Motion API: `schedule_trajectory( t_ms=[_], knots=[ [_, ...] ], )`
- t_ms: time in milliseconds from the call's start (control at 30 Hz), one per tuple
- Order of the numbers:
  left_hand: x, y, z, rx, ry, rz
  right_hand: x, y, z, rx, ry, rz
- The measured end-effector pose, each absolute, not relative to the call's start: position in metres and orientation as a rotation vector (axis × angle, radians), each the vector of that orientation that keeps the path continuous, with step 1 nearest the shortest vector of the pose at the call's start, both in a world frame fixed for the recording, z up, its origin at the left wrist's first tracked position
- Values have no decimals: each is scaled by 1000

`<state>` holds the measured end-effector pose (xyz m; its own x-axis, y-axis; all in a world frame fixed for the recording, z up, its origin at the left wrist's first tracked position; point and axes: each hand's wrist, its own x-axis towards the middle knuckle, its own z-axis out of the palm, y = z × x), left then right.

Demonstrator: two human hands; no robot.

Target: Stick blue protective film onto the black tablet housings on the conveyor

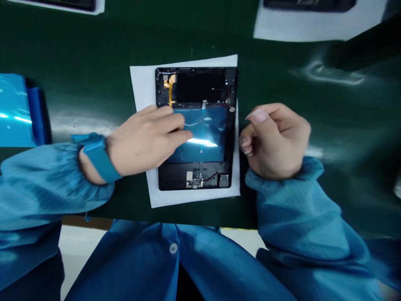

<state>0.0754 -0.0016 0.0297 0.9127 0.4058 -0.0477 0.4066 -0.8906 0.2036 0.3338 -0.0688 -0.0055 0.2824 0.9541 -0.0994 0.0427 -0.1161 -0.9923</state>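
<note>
An opened tablet point(230, 146) lies on a white sheet point(142, 88) in front of me, its inside facing up. A shiny blue battery point(206, 125) fills its middle. An orange ribbon cable point(171, 90) runs near its upper left, and a small circuit board point(194, 182) sits along the bottom. My left hand point(147, 136), with a blue band at the wrist, is over the tablet's left side, fingers bent by the battery; their undersides are hidden. Just right of the tablet is my right hand point(277, 138), thumb pressed to the bent forefinger. Anything in that pinch is hidden.
The table point(94, 50) is dark green and glossy. Shiny blue flat pieces point(15, 108) lie at the left. Dark devices on a white sheet point(282, 27) at the upper right and another sheet point(99, 6) at the upper left are cut off by the frame.
</note>
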Motion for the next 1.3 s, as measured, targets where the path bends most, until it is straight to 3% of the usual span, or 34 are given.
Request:
schedule_trajectory(
  t_ms=[167, 400, 600, 733, 900, 1133, 1300],
  knots=[
    [119, 10, 26, 2929, 471, -253, 337, -64, -9, -1468, -1008, 1071],
    [134, 10, 26, 2857, 543, -213, 341, -65, -11, -1494, -1149, 1014],
    [75, 26, 24, 2654, 873, 100, 319, -64, 8, -1346, -2319, 394],
    [42, 24, 10, 2601, 945, 64, 308, -38, 7, -1213, -2732, 173],
    [41, 18, -3, 2598, 946, -46, 303, -18, 3, -1309, -2788, 119],
    [42, 17, -3, 2617, 966, -58, 297, -59, 6, -1007, -2856, 93],
    [42, 17, 0, 2605, 967, -65, 312, -50, 1, -1367, -2677, 24]
  ],
)
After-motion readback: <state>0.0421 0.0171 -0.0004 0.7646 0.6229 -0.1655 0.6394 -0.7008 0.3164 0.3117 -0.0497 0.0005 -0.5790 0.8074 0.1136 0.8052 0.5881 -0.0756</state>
